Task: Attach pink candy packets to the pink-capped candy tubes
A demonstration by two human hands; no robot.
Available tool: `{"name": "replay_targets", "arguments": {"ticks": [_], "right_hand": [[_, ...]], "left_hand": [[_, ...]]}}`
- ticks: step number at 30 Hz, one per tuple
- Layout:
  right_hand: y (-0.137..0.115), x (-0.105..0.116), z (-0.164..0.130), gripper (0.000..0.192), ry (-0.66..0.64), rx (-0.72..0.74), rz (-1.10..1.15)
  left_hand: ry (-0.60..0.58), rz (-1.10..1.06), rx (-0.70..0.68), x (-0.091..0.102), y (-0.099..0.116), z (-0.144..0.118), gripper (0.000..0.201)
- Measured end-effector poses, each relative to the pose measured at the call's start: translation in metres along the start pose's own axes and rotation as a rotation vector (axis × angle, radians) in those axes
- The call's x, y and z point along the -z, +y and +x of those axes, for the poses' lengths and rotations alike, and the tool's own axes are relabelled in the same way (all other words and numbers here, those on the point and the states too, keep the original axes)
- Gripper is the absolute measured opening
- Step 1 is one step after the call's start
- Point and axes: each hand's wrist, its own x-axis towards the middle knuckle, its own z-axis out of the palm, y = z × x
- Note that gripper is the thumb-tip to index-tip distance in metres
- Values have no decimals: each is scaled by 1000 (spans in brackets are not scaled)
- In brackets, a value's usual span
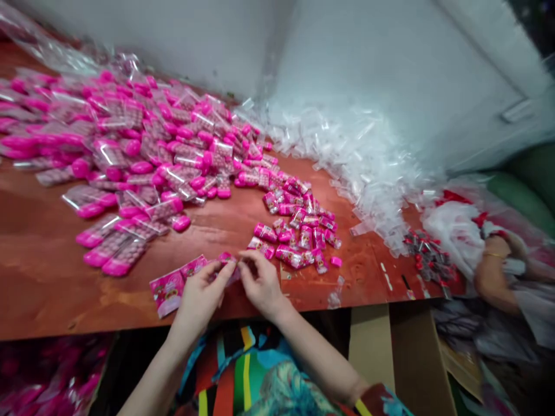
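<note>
My left hand (206,287) is closed, thumb against forefinger, on a strip of pink printed labels (168,292) that trails to the left along the table's front edge. Facing it, my right hand (261,283) pinches the strip's other end, its fingertips almost touching those of my left. A small pink label piece (228,259) shows between the two hands. Just beyond my right hand lies a cluster of small pink labelled containers (299,222). Past my left hand sit several clear bottles of small pink beads with bright pink caps (124,242).
A large heap of pink-capped bottles (130,124) covers the back left of the table (39,242). Clear plastic pieces (347,150) are piled along the wall. At right are small red-and-dark items (429,257) and another person's arm (496,271). A cardboard box (370,341) stands below the edge.
</note>
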Motion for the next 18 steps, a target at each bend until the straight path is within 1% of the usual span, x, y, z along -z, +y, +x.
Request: {"name": "replay_targets", "arguments": {"ticks": [2,3,5,7,9,11,14,18], "right_hand": [[0,-5,1,20,-67,17,23],[0,-7,2,22,-84,-12,51],[0,-9,6,26,-82,-146,167],[-1,-10,12,34,-100,-329,345],[-2,-10,17,41,-173,-481,504],[-1,-11,21,46,-225,-577,596],[0,-15,26,50,-199,-632,612],[0,-20,36,44,-215,-585,452]], "left_hand": [[-23,-96,59,-5,-6,6,32],[-13,-112,56,-6,-7,8,31],[0,-158,38,-6,-7,10,29],[-19,-192,32,-3,-4,10,28],[-37,-227,34,-1,-1,10,28],[-20,-261,35,1,2,11,32],[9,-287,38,6,3,12,35],[7,-314,58,13,3,18,40]]}}
